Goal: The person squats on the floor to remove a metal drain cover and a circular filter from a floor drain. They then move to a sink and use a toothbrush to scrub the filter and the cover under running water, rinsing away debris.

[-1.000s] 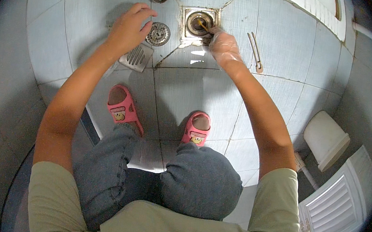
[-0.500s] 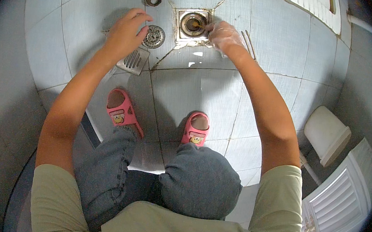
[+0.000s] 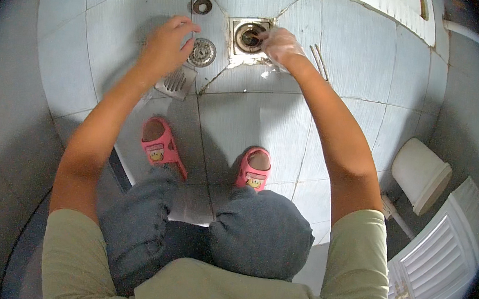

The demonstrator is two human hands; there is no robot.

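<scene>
right grip (image 3: 281, 46), head view: sheathed in a thin clear plastic glove (image 3: 290, 53), fingers bent toward the right side of the floor drain (image 3: 243, 40). fingertips at the round opening, blurred; cannot tell whether they pinch anything. left grip (image 3: 167, 44): bare, released, fingers apart and loosely curled, nothing seen between them. its thumb side lies just beside the round perforated disc (image 3: 203, 53); contact there cannot be judged.

drain: square metal frame set in pale blue floor tiles (image 3: 261, 114), upper middle of the view, lid off, concentric rings around a dark center. grime along the frame edge; stained joints run diagonally from its corners. small bright wet glints just below it.

loose parts, left of drain: dark ring (image 3: 195, 6) lying flat, above the disc; slotted square cover (image 3: 177, 82) below the disc, near the left wrist. right of drain: metal tweezers (image 3: 320, 63) on the tiles, lower end passing behind the right forearm.

nearer the body: two pink slippers (image 3: 254, 171) on the feet, jeans (image 3: 263, 233) above. far right: white bin (image 3: 416, 174), tilted in the view, near a white louvred door (image 3: 437, 261).
</scene>
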